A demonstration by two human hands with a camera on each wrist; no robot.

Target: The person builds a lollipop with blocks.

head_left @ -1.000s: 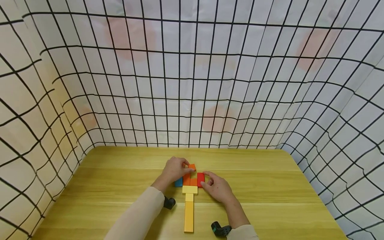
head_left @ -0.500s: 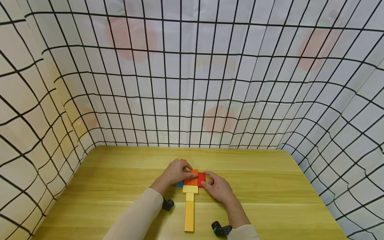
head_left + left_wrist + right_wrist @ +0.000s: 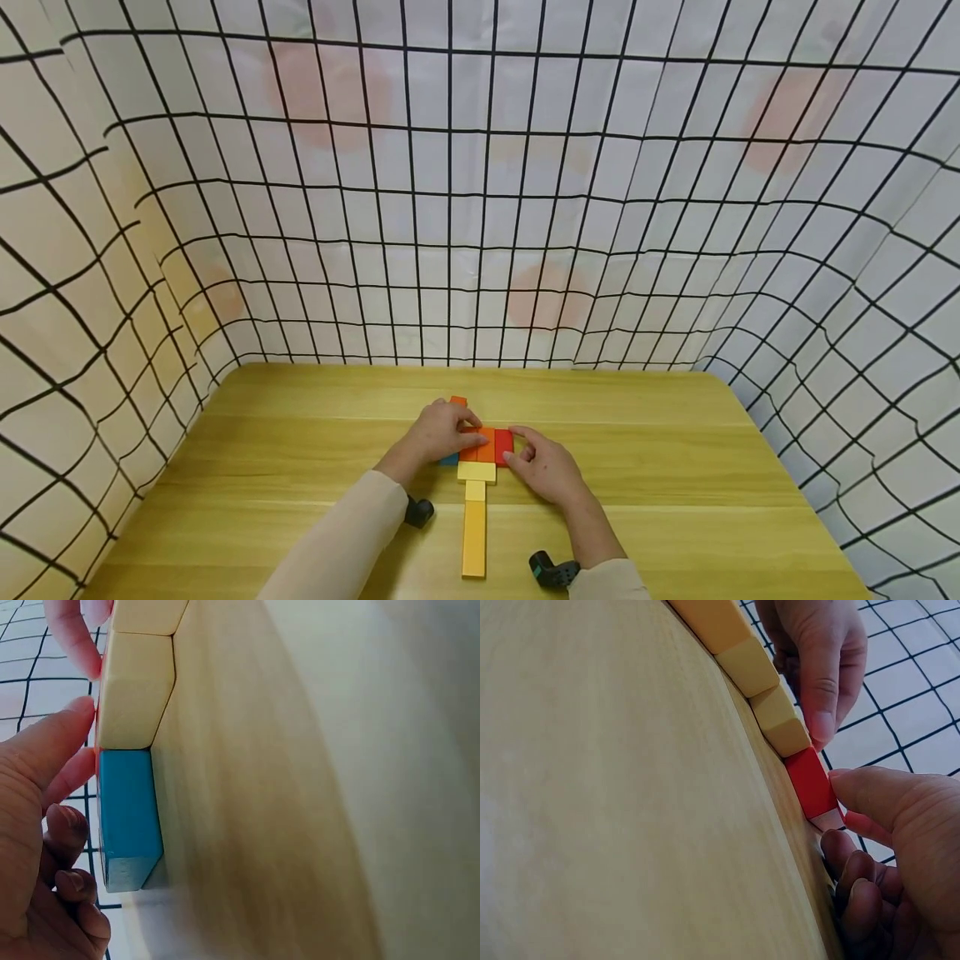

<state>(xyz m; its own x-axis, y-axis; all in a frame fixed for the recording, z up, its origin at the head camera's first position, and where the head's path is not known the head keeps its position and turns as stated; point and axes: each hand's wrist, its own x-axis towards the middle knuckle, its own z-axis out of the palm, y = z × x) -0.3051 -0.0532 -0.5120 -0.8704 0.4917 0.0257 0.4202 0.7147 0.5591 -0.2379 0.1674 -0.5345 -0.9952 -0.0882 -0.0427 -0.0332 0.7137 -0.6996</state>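
In the head view, flat toy building blocks lie joined on the table. My left hand (image 3: pixel 437 431) reaches over the row, thumb and forefinger pinching an orange block (image 3: pixel 487 448). A darker orange block (image 3: pixel 467 455) lies left of it, and a blue block (image 3: pixel 129 802) is partly covered by the same hand. My right hand (image 3: pixel 547 471) grips the red block (image 3: pixel 505 448) at the row's right end, forefinger at its far corner and thumb near its front. The right wrist view shows that thumb on the red block's edge, other fingers curled below.
Two pale yellow blocks (image 3: pixel 476 472) and a long yellow-orange block (image 3: pixel 474 537) run from the row towards me. Another orange block (image 3: pixel 458 401) shows beyond my left hand. Behind the wooden table (image 3: pixel 675 450) stands a black wire grid (image 3: pixel 480 247) over white cloth.
My left hand has brought the tilted orange block nearer, and it now lies straight between the darker orange and red blocks. An orange block has come into view behind that hand. The right hand barely moved.
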